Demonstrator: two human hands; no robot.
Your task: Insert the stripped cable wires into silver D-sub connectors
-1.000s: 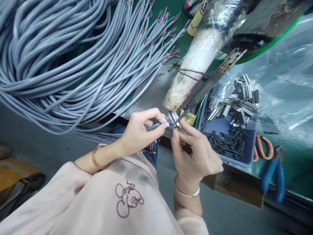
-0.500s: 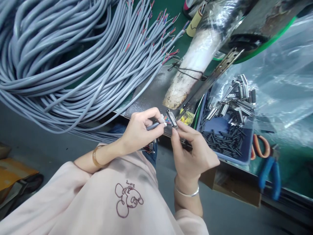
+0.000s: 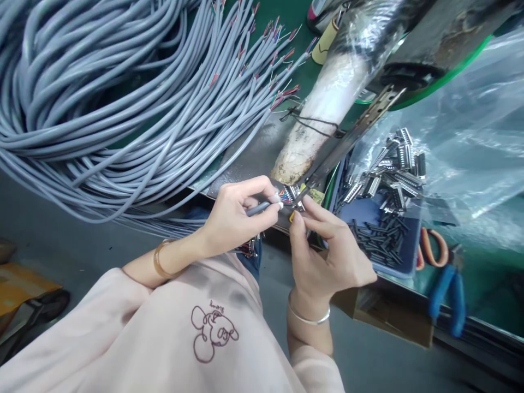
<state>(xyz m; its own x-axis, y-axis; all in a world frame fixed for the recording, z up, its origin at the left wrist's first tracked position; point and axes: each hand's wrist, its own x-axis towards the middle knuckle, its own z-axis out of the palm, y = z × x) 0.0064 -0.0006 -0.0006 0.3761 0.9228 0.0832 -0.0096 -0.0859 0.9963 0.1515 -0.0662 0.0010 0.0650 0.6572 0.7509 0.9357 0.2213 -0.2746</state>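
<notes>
My left hand (image 3: 235, 218) pinches the end of a grey cable (image 3: 257, 209) between thumb and forefinger, with fine coloured wires (image 3: 284, 196) fanning out past the fingertips. Facing it, my right hand (image 3: 327, 245) grips a small metal multi-pin connector (image 3: 293, 193) by its near end. The coloured wires meet the connector's pin side. Over the connector reaches the dark lower tip of a slanted metal bar (image 3: 339, 147); whether they touch I cannot tell. A small yellow piece (image 3: 292, 216) shows by my right thumb, its kind unclear.
A big bundle of grey cables (image 3: 123, 125) covers the left. A plastic-wrapped post (image 3: 315, 120) stands close ahead. On the right, a blue tray (image 3: 414, 240) holds connectors (image 3: 399, 169) and black tubes (image 3: 380, 240), beside orange-handled scissors (image 3: 436, 248) and blue-handled cutters (image 3: 448, 295).
Both hands have brought the cable and connector slightly forward, under the metal bar's tip. The connector has turned, and the yellow piece now shows by my right thumb.
</notes>
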